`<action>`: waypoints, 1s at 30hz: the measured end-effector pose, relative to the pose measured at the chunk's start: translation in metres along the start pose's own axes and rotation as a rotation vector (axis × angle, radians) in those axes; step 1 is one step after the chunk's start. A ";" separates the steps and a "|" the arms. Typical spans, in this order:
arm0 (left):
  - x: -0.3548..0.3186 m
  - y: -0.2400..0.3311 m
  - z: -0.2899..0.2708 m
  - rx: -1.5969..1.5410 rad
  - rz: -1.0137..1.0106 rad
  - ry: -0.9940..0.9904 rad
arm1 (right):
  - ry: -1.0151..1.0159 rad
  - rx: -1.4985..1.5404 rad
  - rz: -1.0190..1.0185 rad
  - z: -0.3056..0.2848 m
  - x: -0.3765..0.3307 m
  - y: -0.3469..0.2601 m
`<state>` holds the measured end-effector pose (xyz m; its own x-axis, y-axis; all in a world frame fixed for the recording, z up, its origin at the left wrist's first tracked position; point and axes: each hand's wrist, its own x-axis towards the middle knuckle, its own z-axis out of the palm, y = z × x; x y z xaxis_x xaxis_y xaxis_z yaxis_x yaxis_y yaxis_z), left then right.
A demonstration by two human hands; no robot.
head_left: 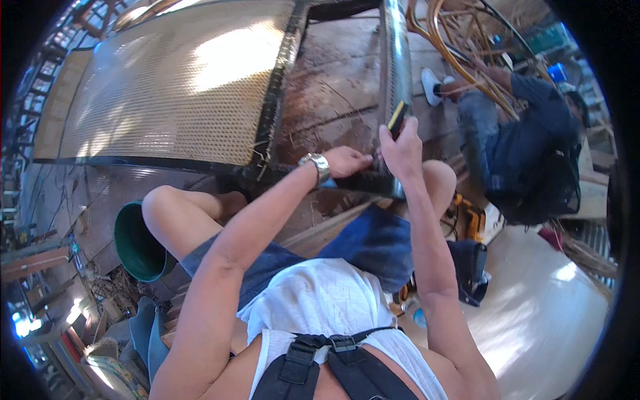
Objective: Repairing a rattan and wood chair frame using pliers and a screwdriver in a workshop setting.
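My right hand (404,143) is closed around a black-and-yellow utility knife (398,119), held upright against a dark, glossy frame rail (395,60). Its blade cannot be made out. Close by on the left, my left hand (348,162) has its fingertips pinched together at the lower end of that rail; whatever is between them is too small to tell. To the left of both hands, a woven cane panel (167,100) fills another part of the dark frame, with frayed strands at its near right corner.
A dark green bucket (137,240) lies tipped beside my left knee. At the right, another person (527,140) sits by bent rattan poles (460,60). An orange-and-black power tool (472,219) rests near my right knee, beside a pale sheet (533,300).
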<state>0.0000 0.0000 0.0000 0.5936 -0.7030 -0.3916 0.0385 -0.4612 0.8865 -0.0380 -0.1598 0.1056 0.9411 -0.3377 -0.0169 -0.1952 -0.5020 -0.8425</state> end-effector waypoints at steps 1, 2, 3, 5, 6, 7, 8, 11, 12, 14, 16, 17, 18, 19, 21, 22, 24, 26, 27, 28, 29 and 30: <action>-0.003 0.007 0.004 -0.003 0.029 0.007 | -0.023 -0.008 -0.029 -0.004 0.001 0.005; -0.005 0.013 0.004 -0.023 0.026 -0.038 | -0.045 -0.017 -0.058 -0.006 0.003 0.008; -0.006 0.018 -0.009 -0.035 0.065 -0.042 | -0.031 0.003 -0.079 0.000 0.013 -0.004; -0.008 0.015 -0.011 0.002 0.023 -0.033 | 0.011 -0.028 0.048 0.005 0.016 -0.017; -0.008 0.018 -0.013 0.083 -0.023 0.016 | -0.014 0.015 0.107 0.008 0.018 -0.027; -0.008 0.029 -0.007 0.161 -0.060 0.048 | 0.011 0.019 0.096 0.006 0.022 -0.017; -0.010 0.039 -0.005 0.190 -0.069 0.022 | 0.031 -0.107 0.003 0.009 0.028 0.004; -0.011 0.018 -0.006 0.229 0.031 0.106 | -0.059 -0.228 -0.102 0.018 0.019 -0.011; -0.009 0.015 -0.007 0.247 0.046 0.105 | -0.067 -0.193 -0.089 0.019 0.017 -0.013; -0.010 0.016 -0.009 0.234 -0.019 0.091 | -0.061 -0.156 -0.085 0.016 0.015 -0.013; -0.010 0.021 -0.008 0.250 -0.023 0.082 | -0.008 -0.189 -0.172 0.017 0.015 -0.012; -0.009 0.022 -0.009 0.252 -0.039 0.073 | 0.002 -0.185 -0.176 0.015 0.019 -0.011; -0.007 0.023 -0.009 0.231 -0.036 0.064 | -0.014 -0.223 -0.172 0.014 0.021 -0.015; -0.006 0.023 -0.009 0.236 -0.034 0.064 | -0.032 -0.260 -0.167 0.012 0.024 -0.018; -0.002 0.027 -0.010 0.279 -0.039 0.086 | -0.055 -0.300 -0.218 0.013 0.034 -0.014; -0.002 0.029 -0.012 0.287 -0.033 0.082 | -0.083 -0.342 -0.267 0.012 0.039 -0.012; -0.006 0.030 -0.016 0.402 -0.009 0.025 | -0.129 -0.362 -0.202 0.012 0.045 -0.015; 0.000 0.014 -0.015 0.384 0.027 0.062 | -0.180 -0.382 -0.138 0.012 0.049 -0.020; -0.001 0.015 -0.014 0.359 0.061 0.097 | -0.135 -0.469 -0.218 0.010 0.049 -0.020; -0.002 0.017 -0.011 0.361 0.065 0.090 | -0.091 -0.557 -0.297 0.008 0.050 -0.019; -0.003 0.018 -0.008 0.356 0.028 0.126 | -0.087 -0.559 -0.290 0.003 0.054 -0.019; -0.006 0.023 -0.007 0.349 -0.009 0.163 | -0.145 -0.586 -0.315 -0.005 0.058 -0.021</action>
<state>0.0025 -0.0029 0.0248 0.7155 -0.6160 -0.3295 -0.2149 -0.6429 0.7351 0.0192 -0.1725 0.1253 0.9971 -0.0145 0.0750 0.0159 -0.9213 -0.3886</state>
